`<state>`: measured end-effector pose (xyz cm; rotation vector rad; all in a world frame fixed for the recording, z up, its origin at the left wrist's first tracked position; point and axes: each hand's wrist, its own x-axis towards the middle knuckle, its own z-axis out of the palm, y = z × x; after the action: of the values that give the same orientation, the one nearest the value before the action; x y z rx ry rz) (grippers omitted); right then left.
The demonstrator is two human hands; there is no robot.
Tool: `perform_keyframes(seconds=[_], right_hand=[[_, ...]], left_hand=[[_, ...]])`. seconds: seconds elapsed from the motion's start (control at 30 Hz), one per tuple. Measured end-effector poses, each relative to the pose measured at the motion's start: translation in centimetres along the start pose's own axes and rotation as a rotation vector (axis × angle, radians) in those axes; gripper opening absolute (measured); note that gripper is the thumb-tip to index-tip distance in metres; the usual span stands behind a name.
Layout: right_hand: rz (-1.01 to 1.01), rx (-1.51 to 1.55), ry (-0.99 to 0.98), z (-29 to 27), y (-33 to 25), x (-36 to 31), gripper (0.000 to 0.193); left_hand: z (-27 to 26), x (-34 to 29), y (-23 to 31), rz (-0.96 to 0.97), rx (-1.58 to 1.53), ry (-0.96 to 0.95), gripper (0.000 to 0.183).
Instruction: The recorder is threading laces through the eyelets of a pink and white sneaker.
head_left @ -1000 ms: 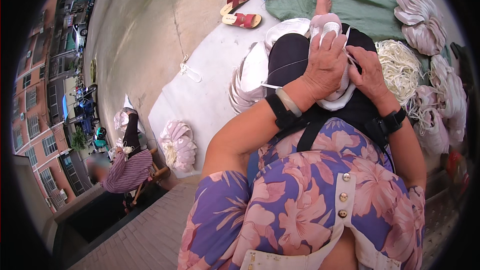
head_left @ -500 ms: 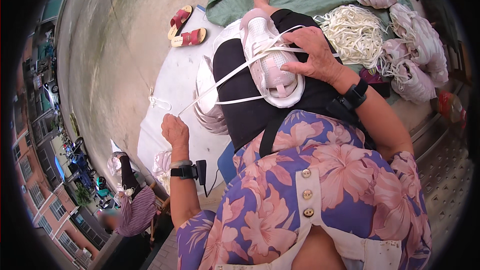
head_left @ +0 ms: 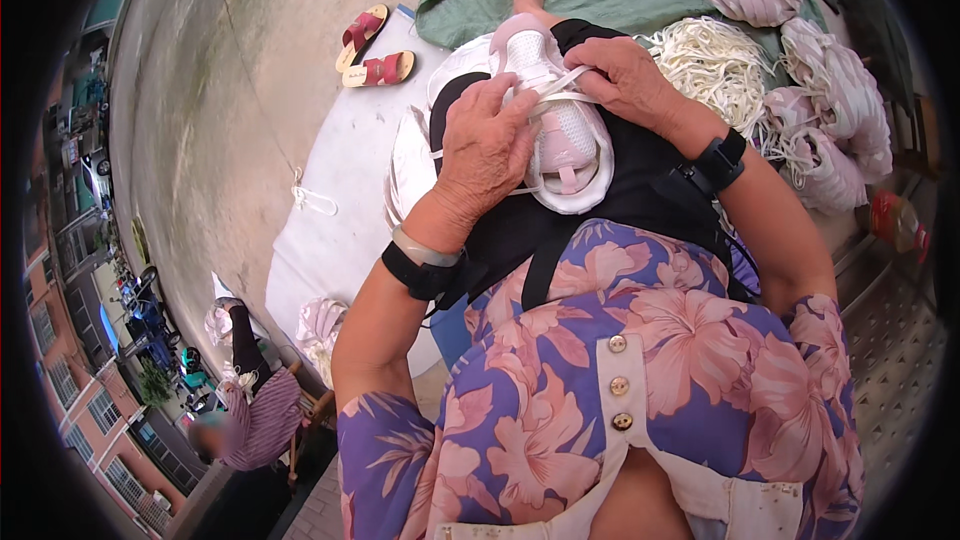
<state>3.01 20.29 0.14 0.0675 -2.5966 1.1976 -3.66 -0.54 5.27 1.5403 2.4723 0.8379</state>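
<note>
A pale pink and white sneaker [head_left: 565, 150] lies across my black-trousered lap, its toe pointing away from me. White shoelace [head_left: 562, 88] crosses over its upper part. From the left, my left hand [head_left: 485, 140] reaches over the shoe, fingers bent and closed at the lacing; its fingertips partly cover the lace they pinch. On the other side, my right hand [head_left: 630, 85] pinches a strand of the same lace between thumb and forefinger. The two hands are close together, with the shoe between and under them. A lace strand shows beside my left wrist.
A heap of loose white laces [head_left: 715, 70] lies at the right, beside bundled pink-white shoes [head_left: 835, 90]. Red sandals [head_left: 380, 70] sit on the white sheet [head_left: 310, 250] at left. Green cloth [head_left: 470, 0] spreads ahead. Another person [head_left: 262, 420] sits at far left.
My left hand has come from far left, where it pulled a long lace taut, in to the shoe's lacing. My right hand has shifted slightly and now pinches the lace.
</note>
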Motion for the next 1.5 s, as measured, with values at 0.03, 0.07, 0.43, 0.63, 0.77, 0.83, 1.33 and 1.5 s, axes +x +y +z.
perform_keyframes(seconds=[0.03,0.07,0.43,0.63,0.77,0.83,1.33,1.5], right_hand=[[-0.002,0.003,-0.002,-0.3,-0.4,-0.1,0.021],[0.087,0.115,-0.031,-0.7,-1.5,-0.3,0.018],[0.454,0.374,0.054,-0.7,-3.7,-3.2,0.023],[0.217,0.021,0.076,-0.7,-4.9,-2.9,0.020],[-0.188,-0.503,-0.030,-1.7,-5.4,-2.7,0.011],[-0.234,-0.554,-0.001,-1.8,-5.4,-2.6,0.009],[0.332,0.045,-0.070,-1.7,-4.9,-2.8,0.016],[0.389,0.125,-0.139,-1.9,-3.9,-2.1,0.021]], left_hand=[[0.1,0.0,0.2,-0.008,0.006,-0.018,0.035],[0.3,-0.2,0.2,-0.010,0.004,-0.019,0.035],[1.4,-1.3,0.2,-0.126,-0.212,0.077,0.038],[1.8,-1.5,-0.4,-0.070,-0.165,0.114,0.039],[1.7,-1.3,-0.1,-0.059,-0.169,0.111,0.039],[1.6,-1.1,0.3,-0.077,-0.123,0.051,0.038],[2.1,-1.5,0.9,-0.049,-0.062,-0.018,0.035],[2.4,-1.3,0.9,-0.048,-0.029,-0.028,0.033]])
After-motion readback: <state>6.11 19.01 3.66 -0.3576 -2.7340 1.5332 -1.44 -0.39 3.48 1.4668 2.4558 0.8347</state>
